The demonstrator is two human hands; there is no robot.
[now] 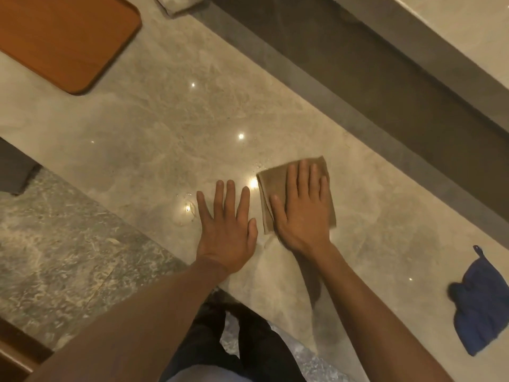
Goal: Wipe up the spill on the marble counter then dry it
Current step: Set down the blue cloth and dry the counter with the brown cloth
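A folded brown cloth (271, 183) lies flat on the beige marble counter (154, 139). My right hand (301, 208) presses down on it with the fingers spread, palm flat. My left hand (227, 230) rests flat on the bare counter just left of the cloth, fingers apart, holding nothing. A small wet patch of the spill (185, 212) glistens on the marble to the left of my left hand. A few droplets shine near the cloth's upper left corner.
A crumpled blue cloth (478, 307) lies on the counter at the right edge. An orange-brown tray (63, 40) sits at the top left. A dark recessed strip (358, 70) runs along the counter's far side. The counter's near edge drops to a speckled floor (55, 244).
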